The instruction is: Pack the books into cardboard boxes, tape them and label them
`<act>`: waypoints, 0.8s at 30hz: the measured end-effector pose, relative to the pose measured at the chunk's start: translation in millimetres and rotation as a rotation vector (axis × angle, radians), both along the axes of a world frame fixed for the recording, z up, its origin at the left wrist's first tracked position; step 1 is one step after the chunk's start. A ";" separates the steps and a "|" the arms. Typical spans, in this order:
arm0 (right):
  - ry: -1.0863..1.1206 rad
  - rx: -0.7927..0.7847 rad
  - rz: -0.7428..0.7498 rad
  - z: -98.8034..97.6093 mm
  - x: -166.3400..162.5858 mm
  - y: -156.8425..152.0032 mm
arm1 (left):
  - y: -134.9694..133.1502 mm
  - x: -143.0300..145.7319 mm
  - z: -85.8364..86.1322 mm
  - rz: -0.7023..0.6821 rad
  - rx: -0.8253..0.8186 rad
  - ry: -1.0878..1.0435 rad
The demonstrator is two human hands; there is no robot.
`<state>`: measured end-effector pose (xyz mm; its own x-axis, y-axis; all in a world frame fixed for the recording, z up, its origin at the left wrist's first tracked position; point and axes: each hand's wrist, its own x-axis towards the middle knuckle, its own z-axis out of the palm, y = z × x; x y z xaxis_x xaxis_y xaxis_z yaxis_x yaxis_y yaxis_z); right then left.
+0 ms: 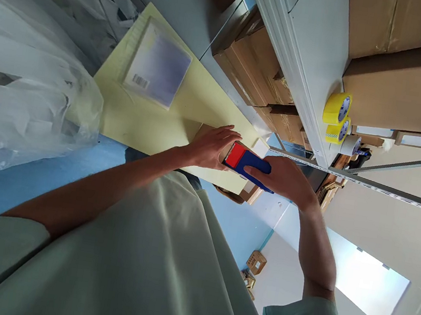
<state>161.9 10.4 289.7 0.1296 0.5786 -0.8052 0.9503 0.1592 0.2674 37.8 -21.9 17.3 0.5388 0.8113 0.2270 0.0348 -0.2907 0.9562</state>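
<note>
My right hand [285, 179] is closed around a blue tape dispenser [251, 167] with a red end; its thumb lies along the near side. My left hand [212, 148] lies beside the red end, with fingers stretched out and thumb apart. Under and behind that hand shows part of a small brown cardboard piece, likely a box [203, 131], mostly hidden. All this is over a pale yellow tabletop [196, 118]. Farther along the table lies a flat plastic-wrapped packet [159, 63] with a barcode label.
A large clear plastic bag [31, 81] bulges against the table's left end. Brown cartons [262, 59] stand along the far side. Yellow tape rolls [337, 108] sit on a white shelf [311, 51]. A metal upright [389, 192] crosses at right. Small cartons [256, 262] rest on the blue floor.
</note>
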 end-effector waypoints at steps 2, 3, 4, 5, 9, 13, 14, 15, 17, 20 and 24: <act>-0.009 0.007 0.005 -0.9 -3.2 -1.7 | -3.4 0.8 -1.6 0.005 -0.001 0.009; -0.009 0.011 0.009 -1.4 -4.5 -2.6 | -5.4 1.4 -3.2 0.010 -0.001 0.011; -0.008 0.013 0.013 -2.0 -5.3 -3.5 | -7.2 2.2 -5.2 0.016 0.000 0.011; -0.004 0.015 0.015 -2.7 -5.9 -4.4 | -8.6 3.3 -7.4 0.022 0.000 0.009; 0.014 0.026 0.010 -5.2 -5.4 -7.6 | -9.7 8.9 -16.5 0.053 -0.022 -0.003; 0.012 0.032 0.009 -6.4 -4.1 -8.9 | -8.8 14.8 -26.1 0.088 -0.032 0.026; 0.010 0.033 0.011 -6.2 -4.0 -8.8 | -9.2 15.8 -28.8 0.096 -0.036 0.033; 0.007 0.032 0.013 -5.9 -4.0 -8.6 | -9.8 16.4 -31.5 0.103 -0.043 0.037; -0.002 0.028 0.018 -4.5 -3.7 -8.2 | -11.9 16.7 -36.1 0.119 -0.067 0.047; -0.016 0.022 0.020 -2.1 -1.1 -8.3 | -15.6 15.7 -38.9 0.149 -0.125 0.074; -0.031 0.007 -0.016 -1.2 10.3 -11.3 | -19.2 15.0 -35.1 0.182 -0.182 0.116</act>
